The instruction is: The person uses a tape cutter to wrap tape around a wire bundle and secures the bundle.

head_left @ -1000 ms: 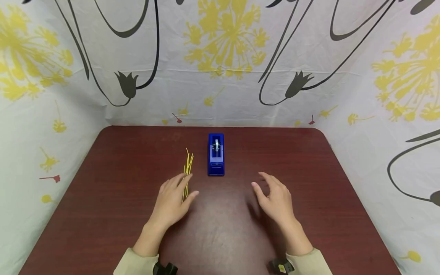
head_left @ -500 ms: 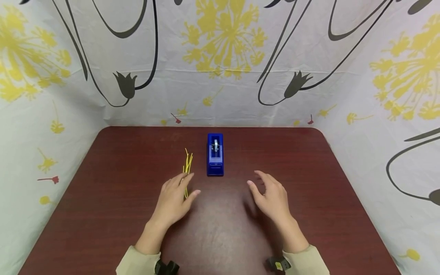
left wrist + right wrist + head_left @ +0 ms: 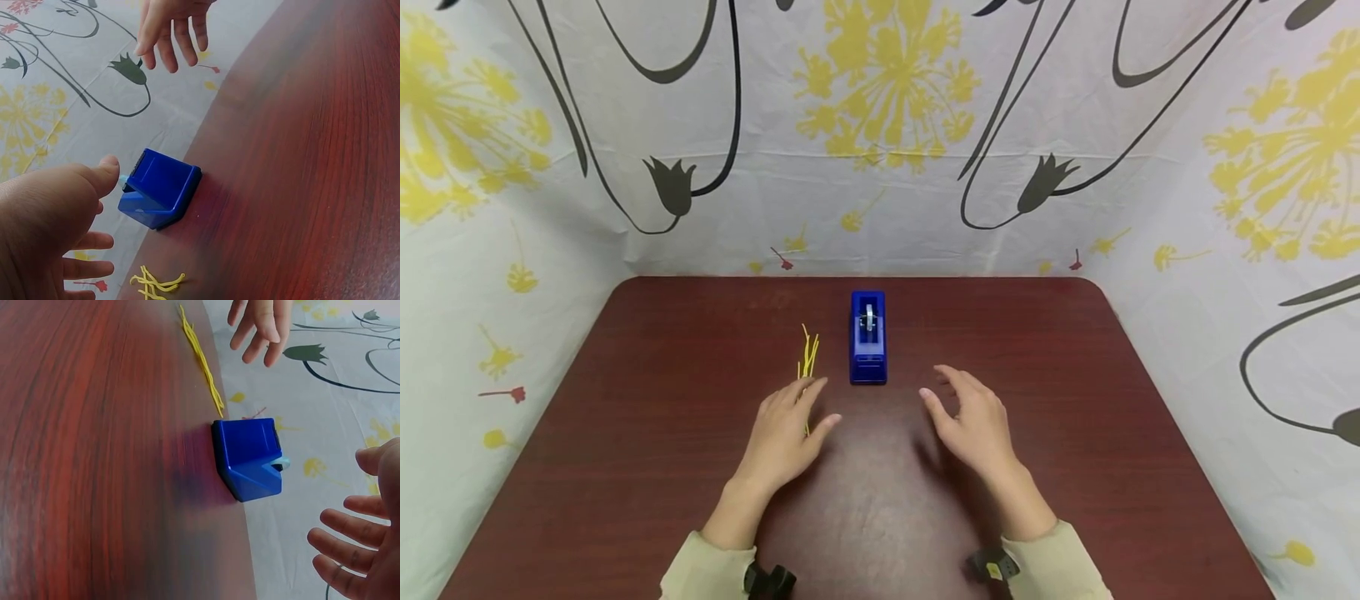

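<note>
Both hands spread, holding nothing. Left hand (image 3: 782, 435) over near end of yellow strips (image 3: 808, 360). Right hand (image 3: 970, 425) above tabletop (image 3: 625, 433). Blue dispenser (image 3: 868, 337) ahead, between hands.

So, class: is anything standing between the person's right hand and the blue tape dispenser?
Nothing visible does. The right hand hovers open just right of and nearer than the blue tape dispenser, with only bare table between them. The yellow strips lie on the dispenser's other side, under the left hand.

One tape dispenser (image 3: 868, 337), perhaps several yellow ties (image 3: 808, 360).
</note>
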`<state>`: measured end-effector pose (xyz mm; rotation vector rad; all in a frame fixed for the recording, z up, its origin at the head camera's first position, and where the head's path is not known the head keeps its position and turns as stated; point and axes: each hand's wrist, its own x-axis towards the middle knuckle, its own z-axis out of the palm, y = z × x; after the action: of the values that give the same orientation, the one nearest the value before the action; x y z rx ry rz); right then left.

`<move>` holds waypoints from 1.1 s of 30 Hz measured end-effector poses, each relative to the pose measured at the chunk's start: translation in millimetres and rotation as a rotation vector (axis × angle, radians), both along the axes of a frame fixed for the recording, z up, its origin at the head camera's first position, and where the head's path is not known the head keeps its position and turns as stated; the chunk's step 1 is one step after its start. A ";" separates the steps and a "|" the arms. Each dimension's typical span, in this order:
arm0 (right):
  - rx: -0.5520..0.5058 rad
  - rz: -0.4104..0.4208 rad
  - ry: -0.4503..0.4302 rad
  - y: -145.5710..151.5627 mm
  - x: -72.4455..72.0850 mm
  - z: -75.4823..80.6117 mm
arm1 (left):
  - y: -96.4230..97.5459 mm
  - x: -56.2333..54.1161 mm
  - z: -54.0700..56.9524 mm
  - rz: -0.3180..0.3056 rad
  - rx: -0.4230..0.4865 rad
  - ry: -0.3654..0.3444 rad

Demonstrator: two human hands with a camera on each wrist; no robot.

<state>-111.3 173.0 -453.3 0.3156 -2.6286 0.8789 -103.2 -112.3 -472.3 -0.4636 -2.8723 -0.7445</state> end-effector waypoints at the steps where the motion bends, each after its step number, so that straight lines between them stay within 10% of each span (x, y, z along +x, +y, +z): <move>1: -0.001 0.004 -0.005 -1.3 -0.7 0.0 | 0.1 -0.5 -0.1 -0.001 0.002 -0.001; 33: 0.000 0.094 -0.007 -29.1 -4.4 -17.6 | 2.2 -6.9 -12.3 -0.022 0.005 0.007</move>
<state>-115.7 143.9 -470.9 0.4403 -2.6390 0.9110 -110.1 -110.1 -484.6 -0.4972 -2.8622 -0.7524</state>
